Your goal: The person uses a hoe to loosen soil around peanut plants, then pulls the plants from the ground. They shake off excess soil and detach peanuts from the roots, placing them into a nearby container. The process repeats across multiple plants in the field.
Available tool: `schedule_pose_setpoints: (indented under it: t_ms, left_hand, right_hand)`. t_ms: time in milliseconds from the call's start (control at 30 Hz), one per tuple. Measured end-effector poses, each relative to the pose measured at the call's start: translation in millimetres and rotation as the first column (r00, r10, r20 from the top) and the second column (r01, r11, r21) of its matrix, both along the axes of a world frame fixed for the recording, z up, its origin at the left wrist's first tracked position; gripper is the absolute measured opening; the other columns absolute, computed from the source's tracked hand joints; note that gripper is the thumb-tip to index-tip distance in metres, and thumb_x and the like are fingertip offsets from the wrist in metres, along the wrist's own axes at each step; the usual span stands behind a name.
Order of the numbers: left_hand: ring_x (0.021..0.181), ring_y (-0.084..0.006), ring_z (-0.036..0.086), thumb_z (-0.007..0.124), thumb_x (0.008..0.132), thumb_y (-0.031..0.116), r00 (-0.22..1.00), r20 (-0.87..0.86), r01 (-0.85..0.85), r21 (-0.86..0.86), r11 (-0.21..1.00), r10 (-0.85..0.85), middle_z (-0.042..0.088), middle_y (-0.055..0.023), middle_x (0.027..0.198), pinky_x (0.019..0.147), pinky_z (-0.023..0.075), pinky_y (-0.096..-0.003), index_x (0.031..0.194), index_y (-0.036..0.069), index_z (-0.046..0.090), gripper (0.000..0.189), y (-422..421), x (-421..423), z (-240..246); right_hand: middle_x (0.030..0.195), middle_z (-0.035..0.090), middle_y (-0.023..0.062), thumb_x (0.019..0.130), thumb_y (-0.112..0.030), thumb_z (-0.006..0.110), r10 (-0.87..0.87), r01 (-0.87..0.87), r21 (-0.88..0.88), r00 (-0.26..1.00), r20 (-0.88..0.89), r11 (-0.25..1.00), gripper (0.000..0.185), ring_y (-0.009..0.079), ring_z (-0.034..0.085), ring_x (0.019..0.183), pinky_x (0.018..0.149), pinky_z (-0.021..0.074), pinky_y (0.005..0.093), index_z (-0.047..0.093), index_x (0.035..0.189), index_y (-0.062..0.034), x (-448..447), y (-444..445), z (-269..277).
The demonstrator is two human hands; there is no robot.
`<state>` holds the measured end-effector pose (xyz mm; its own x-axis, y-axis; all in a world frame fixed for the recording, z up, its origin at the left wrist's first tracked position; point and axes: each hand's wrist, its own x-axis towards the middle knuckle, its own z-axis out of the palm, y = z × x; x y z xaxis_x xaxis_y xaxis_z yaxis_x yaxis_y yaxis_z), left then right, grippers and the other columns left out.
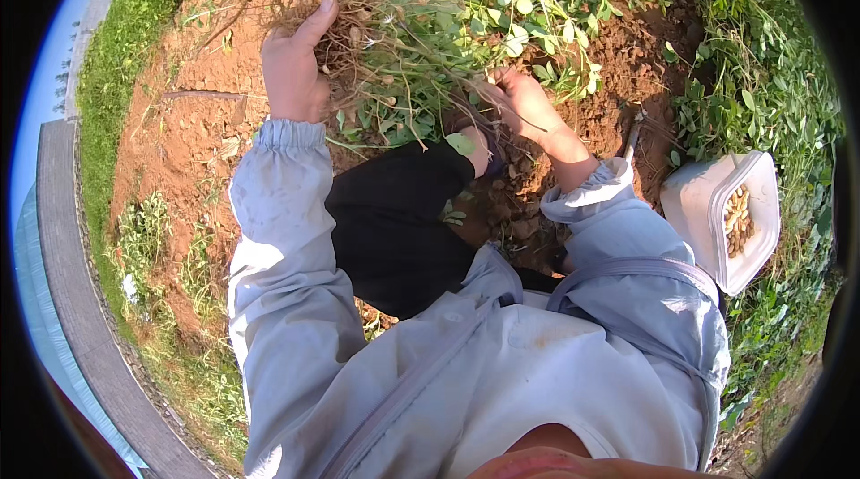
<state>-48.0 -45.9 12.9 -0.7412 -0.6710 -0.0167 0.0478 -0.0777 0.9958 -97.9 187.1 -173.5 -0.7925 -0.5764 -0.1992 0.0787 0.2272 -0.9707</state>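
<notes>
In the head view, my left hand (295,69) grips the root end of a bunch of uprooted peanut plants (396,56), thumb up. Thin tangled brown roots with a few pale pods hang about its fingers. The leafy stems stretch away to the right. My right hand (527,103) is curled around thin brown stems or roots lower in the bunch; its fingertips are partly hidden. Beneath the plants, my bent leg in black trousers (403,224) and part of a foot show.
A white plastic bucket (692,210) with peanuts in their pods (738,220) stands tilted at my right. Beside it a thin rod or handle (633,140) rises from loose reddish soil (631,63). Green plants (752,89) grow along the right; a paved path (74,257) runs at far left.
</notes>
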Motion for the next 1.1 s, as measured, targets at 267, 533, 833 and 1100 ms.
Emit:
schedule_pose_setpoints:
  t_ms: [267,533,833,1100]
  left_hand:
    - [0.083,-0.0181,0.059,0.079,0.069,0.018,0.998,0.048,0.039,-0.074,0.997,-0.035,0.061,-0.0141,0.093,0.073,0.0476,-0.0291,0.101,-0.011,0.052,0.05,8,-11,3]
    - [0.083,-0.0165,0.058,0.081,0.067,0.02,0.994,0.029,0.109,-0.104,0.989,-0.106,0.061,-0.0119,0.093,0.076,0.0461,-0.028,0.1,-0.008,0.054,0.051,10,-9,1]
    - [0.071,-0.0135,0.055,0.081,0.067,0.023,0.994,0.102,0.065,-0.173,0.983,-0.047,0.059,-0.0099,0.084,0.062,0.0444,-0.0259,0.092,-0.008,0.054,0.049,14,-7,6]
    - [0.071,-0.0127,0.055,0.082,0.066,0.025,0.993,0.104,0.081,-0.194,0.978,-0.061,0.061,-0.0088,0.083,0.066,0.0456,-0.026,0.089,-0.007,0.057,0.048,13,-6,0]
  right_hand:
    - [0.064,0.061,0.0051,0.088,-0.018,0.057,0.191,-0.189,-0.095,0.982,0.004,0.977,0.018,0.011,0.057,0.061,0.057,0.0462,0.0248,0.061,0.082,-0.001,34,43,31]
    - [0.079,0.061,0.004,0.094,-0.021,0.043,0.472,-0.4,-0.347,0.868,0.155,0.848,0.029,0.0071,0.053,0.063,0.057,0.0431,0.0207,0.061,0.104,0.0,81,19,103]
    - [0.096,0.06,0.0099,0.088,-0.01,0.036,0.372,0.125,-0.729,0.795,0.479,0.673,0.041,0.0133,0.054,0.07,0.059,0.0436,0.0246,0.045,0.125,0.0063,76,32,89]
    - [0.082,0.052,0.0055,0.086,-0.016,0.04,0.303,0.399,-0.61,0.605,0.736,0.684,0.045,0.0115,0.045,0.064,0.056,0.0375,0.0233,0.044,0.124,0.0085,75,25,103]
